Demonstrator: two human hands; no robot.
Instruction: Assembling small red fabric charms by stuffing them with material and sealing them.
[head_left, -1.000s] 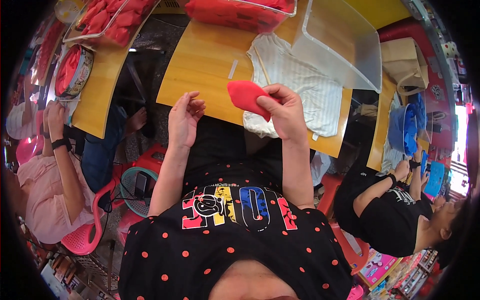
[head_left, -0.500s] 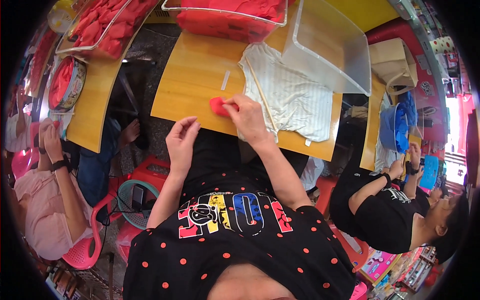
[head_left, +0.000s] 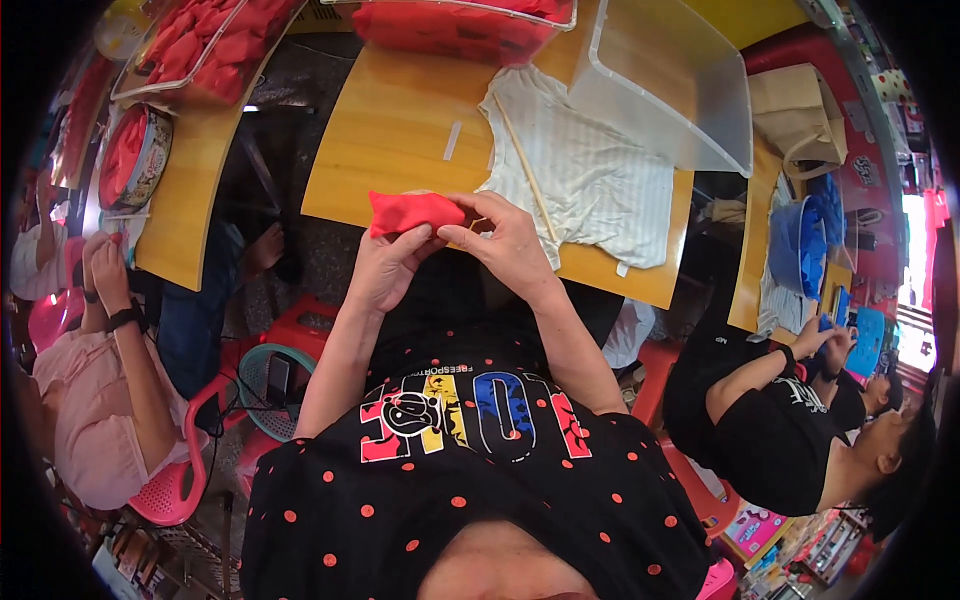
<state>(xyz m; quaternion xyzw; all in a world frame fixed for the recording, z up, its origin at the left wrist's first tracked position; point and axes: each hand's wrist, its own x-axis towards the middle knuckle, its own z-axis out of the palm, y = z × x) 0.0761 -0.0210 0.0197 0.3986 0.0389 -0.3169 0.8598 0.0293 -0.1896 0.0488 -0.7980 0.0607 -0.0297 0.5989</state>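
A small red cloth piece (head_left: 412,211), puffed out and pointed at one corner, is held up in front of the table's near edge. My left hand (head_left: 385,268) grips it from below, thumb pressed on its near side. From the right, my right hand (head_left: 500,238) pinches its other end between thumb and fingers. Beyond my hands a striped white cloth (head_left: 600,180) lies spread on the wooden table (head_left: 370,140), with a thin wooden stick (head_left: 525,165) resting along its left part. A short pale strip (head_left: 452,140) lies left of the cloth.
A clear bin of red cloth pieces (head_left: 460,30) stands at the back, an empty clear bin (head_left: 670,90) at the back right. Co-workers sit on both sides, one in pink (head_left: 110,420), one in black (head_left: 765,440). A green basket (head_left: 275,385) is low at my left.
My right hand has brought the red cloth piece off the table toward me. My left hand, empty before, has moved up and taken hold of it too.
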